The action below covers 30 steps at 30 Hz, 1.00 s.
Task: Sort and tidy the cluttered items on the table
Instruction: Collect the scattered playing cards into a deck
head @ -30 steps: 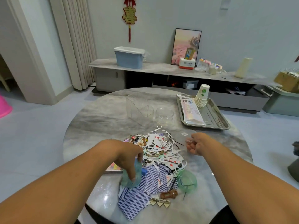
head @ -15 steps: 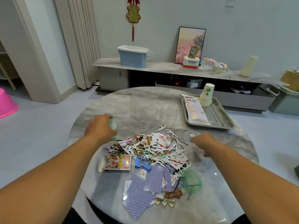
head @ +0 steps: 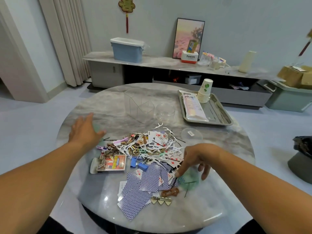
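A heap of clutter lies mid-table: blue-backed playing cards (head: 143, 188), white floss picks (head: 152, 149), a card box (head: 112, 162), blue binder clips (head: 140, 164), a brown clip (head: 169, 192) and a heart hair clip (head: 161, 200). My left hand (head: 84, 130) is spread flat over the table's left part. A pale green translucent cup (head: 97, 129) is mostly hidden behind it, and the hand does not grip it. My right hand (head: 195, 159) hovers with fingers hanging down over a green translucent piece (head: 189, 182) at the heap's right edge and holds nothing.
Behind the heap stand a clear divided organizer (head: 138, 103) and a clear round jar (head: 165, 111), with a clear lid (head: 191, 135) lying flat nearby. A metal tray (head: 219, 114) at the back right holds stacked paper cups (head: 205, 90) and a packet (head: 192, 105). The round table edge (head: 168, 228) is close to me.
My left hand carried the green cup from the heap to the table's left side and opened. My right hand left the clear lid and came down over the green piece.
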Motion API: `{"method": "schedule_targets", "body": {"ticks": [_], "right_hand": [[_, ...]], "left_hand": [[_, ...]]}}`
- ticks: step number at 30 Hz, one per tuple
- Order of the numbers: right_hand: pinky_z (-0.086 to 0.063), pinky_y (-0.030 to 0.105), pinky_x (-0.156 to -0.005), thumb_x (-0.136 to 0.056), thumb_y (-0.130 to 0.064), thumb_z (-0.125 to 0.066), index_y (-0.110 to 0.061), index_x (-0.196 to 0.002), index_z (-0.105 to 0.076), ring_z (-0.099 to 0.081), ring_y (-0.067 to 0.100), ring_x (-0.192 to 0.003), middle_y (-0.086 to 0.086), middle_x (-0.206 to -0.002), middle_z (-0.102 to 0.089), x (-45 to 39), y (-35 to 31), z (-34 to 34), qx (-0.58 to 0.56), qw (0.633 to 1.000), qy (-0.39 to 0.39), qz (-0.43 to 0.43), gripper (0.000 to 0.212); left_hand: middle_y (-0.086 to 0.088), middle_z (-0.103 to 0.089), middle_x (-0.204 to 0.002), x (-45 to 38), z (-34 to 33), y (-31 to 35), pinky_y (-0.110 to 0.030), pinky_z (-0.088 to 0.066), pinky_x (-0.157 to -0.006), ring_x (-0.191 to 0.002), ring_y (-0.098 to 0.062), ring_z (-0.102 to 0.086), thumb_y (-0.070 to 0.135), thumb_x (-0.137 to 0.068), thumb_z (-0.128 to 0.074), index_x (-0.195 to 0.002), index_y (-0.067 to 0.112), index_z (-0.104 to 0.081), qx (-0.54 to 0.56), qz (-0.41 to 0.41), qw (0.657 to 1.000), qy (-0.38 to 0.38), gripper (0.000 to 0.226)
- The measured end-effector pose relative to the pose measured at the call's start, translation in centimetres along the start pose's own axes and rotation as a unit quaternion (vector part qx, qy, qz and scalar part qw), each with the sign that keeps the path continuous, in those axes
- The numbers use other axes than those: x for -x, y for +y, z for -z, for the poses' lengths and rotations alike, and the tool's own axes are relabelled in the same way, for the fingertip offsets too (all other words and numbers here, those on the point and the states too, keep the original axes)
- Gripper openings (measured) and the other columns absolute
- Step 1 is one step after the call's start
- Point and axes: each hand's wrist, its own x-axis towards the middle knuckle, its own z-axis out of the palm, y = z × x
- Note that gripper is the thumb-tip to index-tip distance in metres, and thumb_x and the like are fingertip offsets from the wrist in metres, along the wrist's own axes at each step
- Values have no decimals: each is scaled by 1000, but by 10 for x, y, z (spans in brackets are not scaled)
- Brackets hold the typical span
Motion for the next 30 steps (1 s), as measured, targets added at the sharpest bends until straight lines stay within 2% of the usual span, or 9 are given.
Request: {"method": "schedule_targets", "body": {"ticks": [4,8,13,16,18,20,23,27,30], "right_hand": [[-63,52,-76,-71,-22,-93,-12,-142,-41,-56,40,-121,21,-150,-40,1,0,-11,19,1000,11,-2,88],[-63,52,-73,-81,-17,-84,-12,-137,-44,-58,39,-119,19,-143,-47,3,4,-2,-6,999,41,26,69],[-61,42,-74,-97,-26,-62,-7,-130,-55,-58,32,-110,15,-131,-52,-12,18,16,-184,967,149,93,39],[-60,42,-78,-92,-26,-69,-11,-115,-61,-60,28,-97,13,-119,-59,-31,29,19,-326,916,211,104,29],[-60,46,-81,-84,-27,-78,-12,-101,-56,-59,25,-92,11,-108,-60,-40,36,20,-397,877,250,106,32],[-55,44,-75,-79,-25,-83,-16,-94,-48,-53,21,-78,9,-98,-55,-44,42,18,-428,851,283,114,40],[-37,26,-55,-76,-14,-84,-19,-86,-42,-44,16,-65,8,-100,-47,-49,49,11,-372,853,338,144,44],[-31,19,-54,-75,-9,-86,-19,-77,-41,-41,11,-64,8,-110,-45,-62,58,1,-234,887,366,159,46],[-36,17,-60,-77,-23,-86,-19,-75,-46,-46,9,-70,2,-110,-46,-69,65,-6,-147,905,364,164,40]], "left_hand": [[-6,-13,-167,21,-1,33,-53,-18,-122,-153,-30,-10,53,-96,-57,-158,30,-17,23,-100,994,44,77],[7,-2,-168,58,-8,66,-46,-10,-123,-155,-19,-5,70,-91,-49,-157,42,-9,-20,-270,962,-42,82],[16,8,-167,122,-27,92,-40,2,-124,-151,-5,9,85,-80,-53,-156,52,-3,-104,-490,832,-237,97],[9,9,-169,143,-45,89,-42,13,-123,-152,-7,20,80,-77,-62,-157,49,-3,-150,-583,745,-287,104],[6,14,-169,143,-50,85,-45,20,-120,-151,-10,25,79,-77,-64,-158,47,2,-187,-601,718,-297,109],[5,20,-167,137,-50,79,-47,22,-119,-150,-11,28,82,-78,-58,-157,47,10,-222,-601,713,-285,109],[4,27,-165,123,-52,67,-48,20,-121,-149,-13,31,86,-85,-41,-155,47,18,-254,-573,733,-264,100],[1,30,-164,105,-56,60,-47,19,-122,-148,-16,33,86,-90,-24,-151,48,27,-286,-541,757,-230,88],[-1,28,-164,91,-58,58,-45,20,-121,-148,-17,34,83,-92,-20,-151,47,26,-289,-521,780,-191,83]]}}
